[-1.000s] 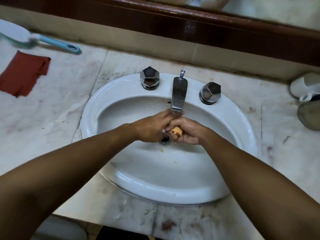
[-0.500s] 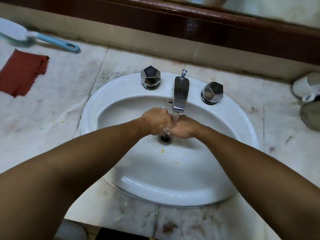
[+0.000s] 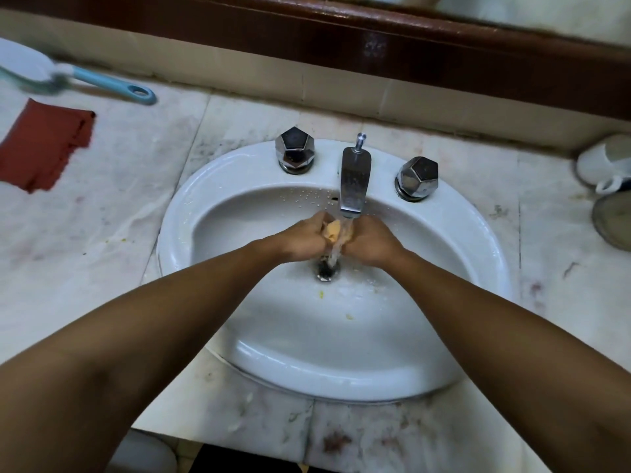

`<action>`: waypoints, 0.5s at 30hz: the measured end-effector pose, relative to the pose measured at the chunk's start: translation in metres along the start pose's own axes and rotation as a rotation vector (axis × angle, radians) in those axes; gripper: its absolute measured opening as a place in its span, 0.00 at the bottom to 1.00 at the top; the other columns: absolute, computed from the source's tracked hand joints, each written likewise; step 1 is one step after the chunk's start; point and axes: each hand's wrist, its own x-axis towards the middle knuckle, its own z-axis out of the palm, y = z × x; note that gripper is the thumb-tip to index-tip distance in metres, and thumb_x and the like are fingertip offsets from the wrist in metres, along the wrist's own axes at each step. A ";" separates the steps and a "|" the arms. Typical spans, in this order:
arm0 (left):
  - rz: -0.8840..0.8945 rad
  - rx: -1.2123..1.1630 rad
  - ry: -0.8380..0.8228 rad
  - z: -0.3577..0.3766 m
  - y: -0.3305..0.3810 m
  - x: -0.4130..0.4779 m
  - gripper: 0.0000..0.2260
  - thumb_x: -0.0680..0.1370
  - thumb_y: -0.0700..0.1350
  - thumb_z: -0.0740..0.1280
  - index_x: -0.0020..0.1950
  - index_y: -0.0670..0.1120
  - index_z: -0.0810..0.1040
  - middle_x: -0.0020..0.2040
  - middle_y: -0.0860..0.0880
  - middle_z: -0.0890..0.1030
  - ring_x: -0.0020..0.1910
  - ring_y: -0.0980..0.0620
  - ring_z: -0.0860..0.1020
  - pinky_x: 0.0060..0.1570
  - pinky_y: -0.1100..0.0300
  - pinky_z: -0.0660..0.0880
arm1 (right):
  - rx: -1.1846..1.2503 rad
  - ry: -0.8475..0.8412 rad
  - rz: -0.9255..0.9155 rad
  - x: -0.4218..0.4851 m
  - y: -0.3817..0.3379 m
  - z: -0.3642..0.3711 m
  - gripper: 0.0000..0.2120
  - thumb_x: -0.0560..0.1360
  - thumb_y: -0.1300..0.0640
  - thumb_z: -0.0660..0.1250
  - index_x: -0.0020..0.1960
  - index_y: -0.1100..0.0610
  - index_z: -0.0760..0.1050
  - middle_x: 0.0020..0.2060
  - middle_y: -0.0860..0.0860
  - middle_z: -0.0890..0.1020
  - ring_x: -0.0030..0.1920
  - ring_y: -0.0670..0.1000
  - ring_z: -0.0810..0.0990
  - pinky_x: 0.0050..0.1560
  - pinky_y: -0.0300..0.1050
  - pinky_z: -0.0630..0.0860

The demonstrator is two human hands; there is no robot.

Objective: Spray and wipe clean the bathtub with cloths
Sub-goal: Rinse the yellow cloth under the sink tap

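Small orange cloth (image 3: 333, 230) under the running faucet (image 3: 355, 180), above the sink (image 3: 177, 233) drain, our left hand (image 3: 304, 242) and right hand (image 3: 374, 244) both curled tight round it; red cloth (image 3: 44, 145) and blue brush (image 3: 112, 85) at the far-left corner of the counter (image 3: 102, 233)

Head cam, facing steeply down, seemingly close over sink (image 3: 239, 165)

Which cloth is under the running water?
The orange cloth, held between the left hand and right hand below the spout; the red cloth lies on the counter, far left.
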 end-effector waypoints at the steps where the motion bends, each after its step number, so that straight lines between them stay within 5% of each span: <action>1: 0.067 0.061 0.056 0.001 -0.002 0.000 0.19 0.77 0.40 0.70 0.63 0.52 0.67 0.57 0.49 0.76 0.50 0.54 0.77 0.50 0.57 0.76 | 0.225 -0.030 0.077 -0.001 -0.002 -0.002 0.03 0.75 0.59 0.68 0.46 0.57 0.80 0.36 0.51 0.81 0.38 0.52 0.79 0.36 0.41 0.72; 4: 0.274 0.370 0.164 0.009 -0.012 0.000 0.24 0.74 0.41 0.73 0.67 0.47 0.68 0.61 0.49 0.71 0.56 0.51 0.73 0.56 0.55 0.76 | 0.814 -0.250 0.307 -0.003 -0.010 -0.008 0.09 0.78 0.61 0.61 0.45 0.63 0.80 0.38 0.60 0.82 0.33 0.53 0.80 0.30 0.41 0.73; 6: 0.469 0.504 0.304 0.015 -0.019 0.001 0.18 0.72 0.40 0.75 0.58 0.43 0.71 0.55 0.45 0.71 0.51 0.46 0.73 0.49 0.49 0.77 | 1.003 -0.440 0.392 -0.004 -0.010 -0.015 0.12 0.79 0.57 0.58 0.42 0.59 0.77 0.36 0.58 0.80 0.29 0.51 0.77 0.27 0.39 0.69; 8: 0.573 0.608 0.354 0.015 -0.023 0.001 0.13 0.71 0.37 0.73 0.51 0.40 0.72 0.49 0.41 0.73 0.45 0.41 0.73 0.40 0.48 0.74 | 0.906 -0.572 0.368 -0.005 -0.010 -0.018 0.09 0.78 0.57 0.61 0.44 0.59 0.76 0.36 0.56 0.81 0.29 0.50 0.77 0.27 0.39 0.67; 10: 0.497 0.668 0.317 0.013 -0.014 -0.001 0.10 0.75 0.38 0.69 0.54 0.39 0.73 0.51 0.38 0.75 0.47 0.38 0.75 0.39 0.50 0.70 | 0.682 -0.592 0.306 -0.005 -0.012 -0.015 0.04 0.76 0.59 0.65 0.46 0.60 0.77 0.36 0.54 0.82 0.31 0.50 0.78 0.28 0.40 0.67; 15: 0.321 0.926 0.229 0.008 0.007 0.002 0.11 0.79 0.43 0.66 0.60 0.43 0.75 0.53 0.40 0.82 0.49 0.37 0.80 0.40 0.53 0.68 | 0.054 -0.317 0.054 -0.005 -0.023 -0.013 0.08 0.68 0.58 0.73 0.36 0.53 0.75 0.32 0.49 0.77 0.31 0.49 0.73 0.30 0.42 0.68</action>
